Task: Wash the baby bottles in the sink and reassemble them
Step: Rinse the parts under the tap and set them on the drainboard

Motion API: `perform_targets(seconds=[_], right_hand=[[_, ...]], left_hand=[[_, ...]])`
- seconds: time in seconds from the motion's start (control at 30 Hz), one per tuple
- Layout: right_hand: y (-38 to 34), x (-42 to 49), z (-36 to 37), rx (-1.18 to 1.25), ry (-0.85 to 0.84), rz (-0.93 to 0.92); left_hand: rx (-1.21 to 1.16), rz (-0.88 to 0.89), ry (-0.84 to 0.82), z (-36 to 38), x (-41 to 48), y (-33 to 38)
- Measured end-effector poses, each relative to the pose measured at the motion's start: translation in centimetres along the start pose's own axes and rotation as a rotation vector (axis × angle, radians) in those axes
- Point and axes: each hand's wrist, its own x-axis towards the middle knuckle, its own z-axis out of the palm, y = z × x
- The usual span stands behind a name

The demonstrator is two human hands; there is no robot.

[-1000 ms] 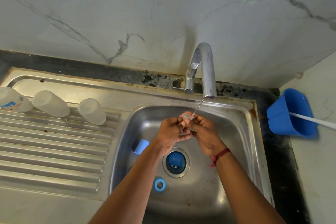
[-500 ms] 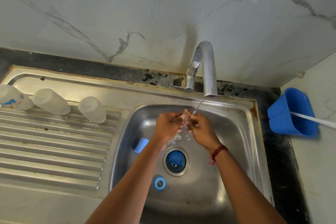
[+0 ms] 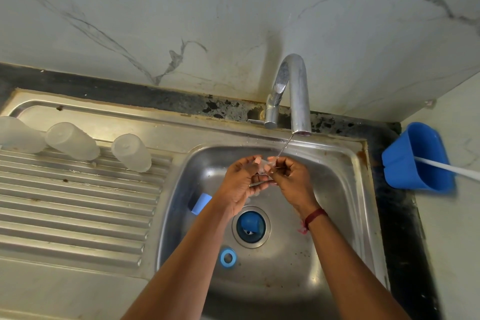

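Both the left hand [image 3: 240, 184] and right hand [image 3: 292, 180] pinch a small clear piece [image 3: 264, 166], shape indistinct.

Bare forearms — red thread band [image 3: 314, 216] on right wrist.

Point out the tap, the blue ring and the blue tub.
Tap [image 3: 300, 91]: head view, on the spout's downward leg.
Blue ring [image 3: 222, 258]: head view, on the left of its band.
Blue tub [image 3: 405, 174]: head view, on its outer wall.
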Motion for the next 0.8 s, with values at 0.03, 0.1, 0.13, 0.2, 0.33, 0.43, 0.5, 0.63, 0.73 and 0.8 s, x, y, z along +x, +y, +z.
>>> perform_targets(seconds=[0.03,0.1,0.13,0.2,0.33,0.43,0.5,0.63,0.73,0.8], right_hand=[[-0.1,0.1,0.1,0.000,-0.020,0.011],[-0.3,0.2,0.1,0.052,-0.048,0.039],[-0.5,0.1,0.1,0.095,-0.054,0.052],[-0.6,0.1,0.0,0.131,-0.046,0.059],[-0.9,-0.2,0.4,-0.019,0.000,-0.015],[-0.9,-0.1,0.5,-0.185,0.114,-0.074],[-0.9,-0.1,0.5,-0.281,0.176,-0.118],[-0.8,-0.4,0.6,-0.283,0.128,-0.171],[-0.8,-0.5,0.2,-0.071,0.134,-0.069],[-0.8,-0.9,0.4,0.081,0.090,0.002]], left_hand=[[0.022,0.014,0.019,0.1,0.0,-0.1],[0.061,0.021,0.070,0.2,0.1,-0.3],[0.083,0.013,0.095,0.3,0.0,-0.3],[0.128,-0.012,0.107,0.4,0.0,-0.1],[0.114,-0.099,0.115,0.4,0.0,0.2],[0.143,-0.124,0.210,0.0,0.1,0.1],[0.131,-0.119,0.285,-0.5,0.0,-0.1],[0.117,-0.112,0.349,-1.5,-0.3,-0.2],[0.113,-0.098,0.346,-1.7,-0.6,-0.2],[0.122,-0.080,0.325,-1.7,-1.0,-0.2]])
